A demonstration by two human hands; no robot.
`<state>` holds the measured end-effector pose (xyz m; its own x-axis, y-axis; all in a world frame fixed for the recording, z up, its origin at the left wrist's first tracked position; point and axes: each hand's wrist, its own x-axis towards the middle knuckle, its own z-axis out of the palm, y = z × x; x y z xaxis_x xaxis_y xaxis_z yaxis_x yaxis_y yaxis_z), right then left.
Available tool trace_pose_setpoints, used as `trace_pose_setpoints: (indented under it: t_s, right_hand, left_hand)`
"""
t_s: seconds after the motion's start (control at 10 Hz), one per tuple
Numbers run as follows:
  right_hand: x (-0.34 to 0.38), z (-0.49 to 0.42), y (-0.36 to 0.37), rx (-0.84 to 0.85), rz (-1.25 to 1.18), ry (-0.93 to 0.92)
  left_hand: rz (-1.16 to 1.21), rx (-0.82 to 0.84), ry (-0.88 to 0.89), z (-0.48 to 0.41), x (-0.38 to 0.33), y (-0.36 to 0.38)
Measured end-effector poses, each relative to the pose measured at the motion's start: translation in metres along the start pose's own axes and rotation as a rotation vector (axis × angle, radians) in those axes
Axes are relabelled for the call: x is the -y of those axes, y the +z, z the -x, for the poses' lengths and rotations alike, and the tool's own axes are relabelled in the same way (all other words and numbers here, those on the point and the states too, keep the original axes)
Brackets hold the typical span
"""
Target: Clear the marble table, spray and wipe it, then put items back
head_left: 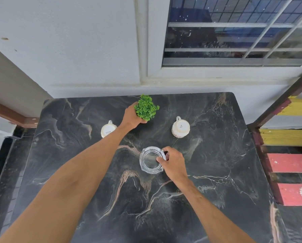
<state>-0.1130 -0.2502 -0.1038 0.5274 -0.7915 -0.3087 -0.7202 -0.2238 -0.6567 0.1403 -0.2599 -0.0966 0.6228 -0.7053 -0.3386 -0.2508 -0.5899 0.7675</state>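
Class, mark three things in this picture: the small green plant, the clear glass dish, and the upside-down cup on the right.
green plant (146, 107), head view, on the leafy top.
glass dish (149, 160), head view, on its clear base.
right cup (180, 128), head view, on its upturned bottom.

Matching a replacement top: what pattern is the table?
Black marble table with tan and white veins, shown in the head view.

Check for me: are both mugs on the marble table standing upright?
No. The left mug and the right mug both sit upside down, their bases facing up, on the marble table.
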Motion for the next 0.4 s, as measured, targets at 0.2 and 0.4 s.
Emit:
trace_pose_setpoints:
  t_s: [0.2, 0.4]
  right_hand:
    - [0.007, 0.011, -0.016, 0.021, 0.033, 0.004]
    - [0.023, 0.038, -0.044, -0.047, 0.086, -0.047]
  left_hand:
    - [0.063, 0.044, -0.058, 0.023, -0.009, -0.011]
    - [0.090, 0.010, -0.082, 0.073, -0.035, -0.035]
